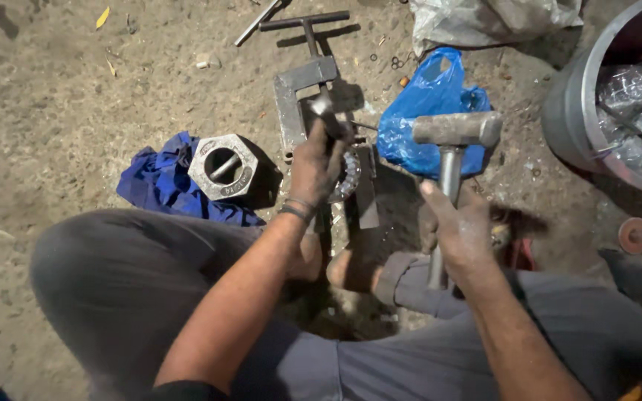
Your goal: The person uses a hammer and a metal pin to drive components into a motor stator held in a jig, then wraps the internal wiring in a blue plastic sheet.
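My left hand (315,165) grips a short steel punch or chisel (323,110), held upright over a round bearing ring (348,177) that rests on a metal vise frame (296,95) on the ground. My right hand (456,226) is closed around the metal handle of a hammer (456,129), whose grey head hangs raised to the right of the punch. I sit on the ground with my knees apart, and my feet lie just below the bearing.
A large hexagonal steel nut (224,166) lies on a blue cloth (159,183) at left. A blue plastic bag (431,99) sits behind the hammer. A metal tub (575,111) holding clear plastic stands at right, with a small reddish disc (634,235) below it.
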